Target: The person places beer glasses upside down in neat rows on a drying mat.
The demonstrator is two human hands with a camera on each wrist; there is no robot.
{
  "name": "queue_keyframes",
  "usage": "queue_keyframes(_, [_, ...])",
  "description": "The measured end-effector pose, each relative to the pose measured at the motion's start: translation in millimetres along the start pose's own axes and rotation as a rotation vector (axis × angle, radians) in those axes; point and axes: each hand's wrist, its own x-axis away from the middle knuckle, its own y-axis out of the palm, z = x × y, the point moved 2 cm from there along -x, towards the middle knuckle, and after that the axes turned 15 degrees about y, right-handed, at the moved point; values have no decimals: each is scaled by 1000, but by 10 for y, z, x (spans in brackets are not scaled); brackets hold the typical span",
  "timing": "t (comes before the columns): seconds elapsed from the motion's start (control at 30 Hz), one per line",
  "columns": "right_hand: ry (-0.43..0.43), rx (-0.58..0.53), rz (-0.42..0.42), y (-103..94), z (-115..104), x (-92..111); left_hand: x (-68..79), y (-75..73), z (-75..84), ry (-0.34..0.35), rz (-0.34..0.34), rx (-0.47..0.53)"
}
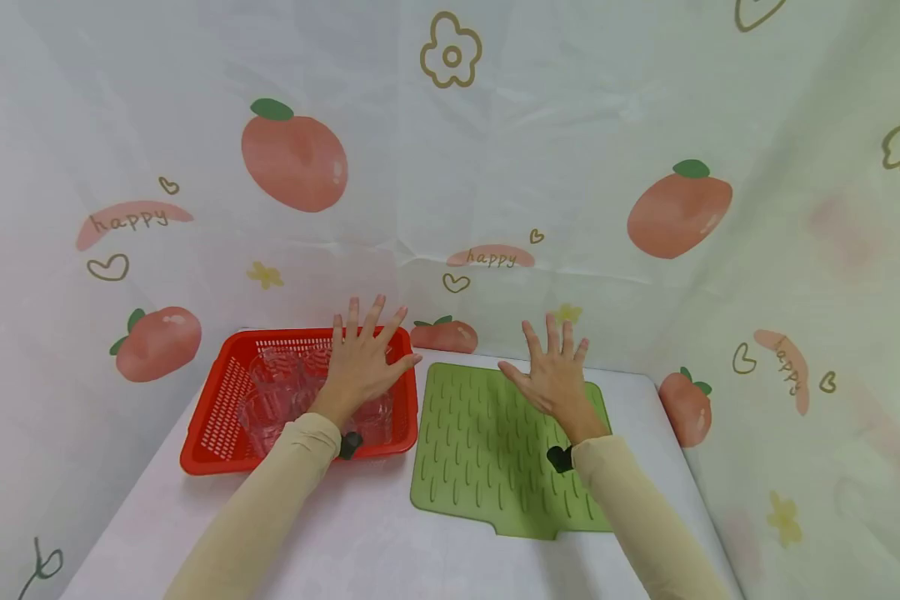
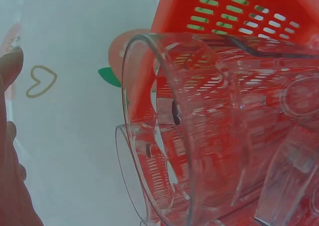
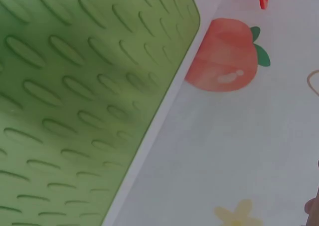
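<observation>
My left hand (image 1: pixel 362 367) is spread with straight fingers above the right part of a red plastic basket (image 1: pixel 217 367), holding nothing. Inside the basket lie several clear glass cups (image 1: pixel 262 417); a large clear cup (image 2: pixel 209 111) fills much of the left wrist view, its rim facing left. My right hand (image 1: pixel 555 379), also spread and bare of any object, hovers over a green ridged drying mat (image 1: pixel 465 442). At the left edge of the left wrist view some fingers (image 2: pixel 15 176) show. The forearm hides part of the basket's front rim.
Basket and mat stand side by side on a white table (image 1: pixel 360 533). A white curtain (image 1: pixel 487 167) printed with fruit rises behind the table and along both sides. A small tab juts from the mat's near edge.
</observation>
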Motion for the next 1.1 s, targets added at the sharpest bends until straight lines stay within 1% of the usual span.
queue_keyframes(0.1, [6,-1,12,5,58,3,16,5,-4,2,0,16])
queue_keyframes(0.23, [25,-12,-14,-16,172,41,45,14,-4,-1,-9,23])
queue_keyframes(0.33, [44,-8,-37,-45,288,88,64,19,-1,-1,-8,21])
queue_keyframes(0.47, [61,1,-32,-61,462,138,87,15,-2,-2,8,24])
queue_keyframes(0.57, [74,-12,-25,-58,593,165,112,0,-9,-6,13,31])
queue_keyframes(0.7, [91,-24,-27,-43,757,209,154,-20,-25,-14,11,48])
queue_keyframes(0.77, [99,-29,-28,-29,826,236,175,-24,-34,-15,21,53])
queue_keyframes(0.97, [99,-36,-21,37,979,319,236,-3,-54,-22,35,56])
queue_keyframes(1.1, [99,-50,-32,98,1072,371,266,23,-57,-30,26,51])
